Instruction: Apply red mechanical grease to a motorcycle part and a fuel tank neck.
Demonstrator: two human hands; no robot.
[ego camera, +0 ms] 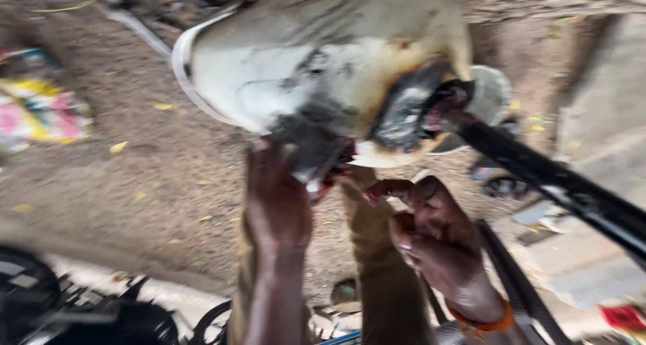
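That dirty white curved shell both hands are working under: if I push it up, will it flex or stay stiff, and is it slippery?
The white shell looks like a moulded rigid panel, so probably stiff, with slight flex at its thin rim. Dark greasy smears near the left hand suggest a slick grip there. The right hand sits by a black bar that seems joined to it, so it likely pivots rather than lifts free.

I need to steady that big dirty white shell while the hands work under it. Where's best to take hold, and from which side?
Probably the pale rolled rim of the white shell, reached from the left over the dirt ground. That edge is bare and thin enough to wrap. The lower end is crowded: the left hand is against its dark underside, the right hand is beside it, and a black bar runs off to the right.
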